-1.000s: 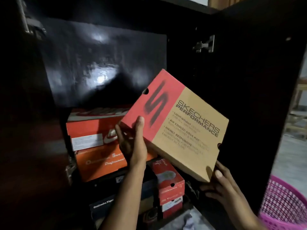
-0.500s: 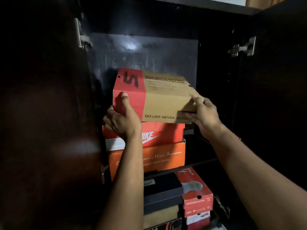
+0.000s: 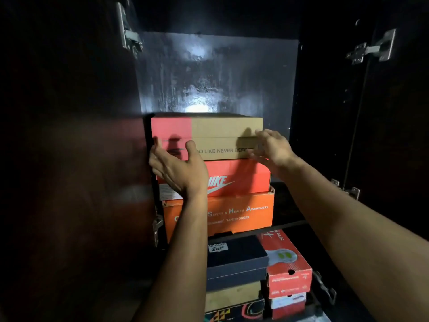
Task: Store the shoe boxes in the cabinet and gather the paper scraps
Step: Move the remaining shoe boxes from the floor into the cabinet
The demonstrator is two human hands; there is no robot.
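Tan-and-red box [image 3: 222, 133] atop Nike box [image 3: 241, 177], open hands [image 3: 178, 168] alongside.

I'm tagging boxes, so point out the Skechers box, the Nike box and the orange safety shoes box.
Skechers box [image 3: 226, 130]: head view, tan front of the lid.
Nike box [image 3: 246, 176]: head view, red front face.
Safety shoes box [image 3: 250, 216]: head view, orange front face, near the lettering.

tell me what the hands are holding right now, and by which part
Nothing is gripped. The left hand and right hand are open at the front face of the red-and-tan box atop the stack.
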